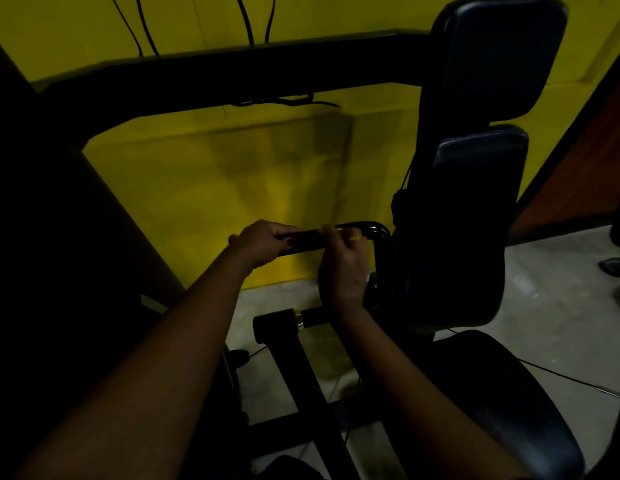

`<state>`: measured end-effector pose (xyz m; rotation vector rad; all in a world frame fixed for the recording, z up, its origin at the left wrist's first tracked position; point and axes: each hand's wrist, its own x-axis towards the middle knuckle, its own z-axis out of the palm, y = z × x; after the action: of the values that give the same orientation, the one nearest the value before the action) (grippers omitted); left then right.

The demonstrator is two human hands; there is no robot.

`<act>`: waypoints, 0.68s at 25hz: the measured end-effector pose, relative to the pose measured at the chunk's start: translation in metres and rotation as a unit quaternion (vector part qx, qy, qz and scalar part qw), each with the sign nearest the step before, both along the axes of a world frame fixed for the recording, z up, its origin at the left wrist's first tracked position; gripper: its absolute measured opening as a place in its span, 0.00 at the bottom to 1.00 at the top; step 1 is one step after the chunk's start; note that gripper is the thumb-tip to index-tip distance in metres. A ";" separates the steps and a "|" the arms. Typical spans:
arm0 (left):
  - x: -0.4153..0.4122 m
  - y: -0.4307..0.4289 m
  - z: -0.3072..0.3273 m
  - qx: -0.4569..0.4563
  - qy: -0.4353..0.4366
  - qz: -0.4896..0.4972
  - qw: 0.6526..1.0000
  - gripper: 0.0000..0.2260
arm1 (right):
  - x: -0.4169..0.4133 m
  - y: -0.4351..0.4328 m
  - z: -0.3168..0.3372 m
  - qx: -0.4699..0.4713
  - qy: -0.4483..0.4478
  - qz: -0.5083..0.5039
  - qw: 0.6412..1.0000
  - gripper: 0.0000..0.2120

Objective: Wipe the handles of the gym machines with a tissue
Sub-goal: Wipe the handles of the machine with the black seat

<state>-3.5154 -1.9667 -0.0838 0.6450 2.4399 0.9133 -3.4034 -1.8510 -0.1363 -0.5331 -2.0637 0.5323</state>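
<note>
Handle (305,239), the black bar beside the back pad (481,174), seems mid-wipe: our left hand (263,242) grips its end, our right hand (343,268) pinches its top, any tissue lost in gloom; next we should rub toward the bend.

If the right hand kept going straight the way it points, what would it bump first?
The black handle: the right hand seems to have its fingers on it. Past that is the yellow wall, but how far is unclear.
</note>
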 end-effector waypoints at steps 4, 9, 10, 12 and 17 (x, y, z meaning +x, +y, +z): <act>0.008 0.001 0.013 -0.026 0.023 0.008 0.999 0.12 | 0.009 0.013 -0.006 0.149 -0.046 0.108 0.982 0.18; 0.005 -0.007 0.009 -0.024 -0.001 -0.003 1.000 0.22 | 0.017 0.030 -0.002 -0.132 0.033 -0.098 0.986 0.07; 0.005 -0.007 0.011 0.008 -0.027 -0.004 1.000 0.21 | 0.013 0.017 -0.003 -0.187 0.032 -0.079 0.979 0.05; 0.006 -0.004 0.014 0.051 -0.067 0.004 0.996 0.18 | 0.007 -0.015 -0.006 -0.267 0.020 -0.020 0.963 0.04; 0.008 -0.003 0.017 0.065 -0.099 0.013 0.993 0.17 | 0.001 -0.014 0.002 -0.519 0.169 -0.073 0.835 0.06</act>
<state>-3.5071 -1.9693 -0.0671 0.5395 2.2323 1.0983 -3.4028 -1.8646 -0.1343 -1.1020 -1.2341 1.5444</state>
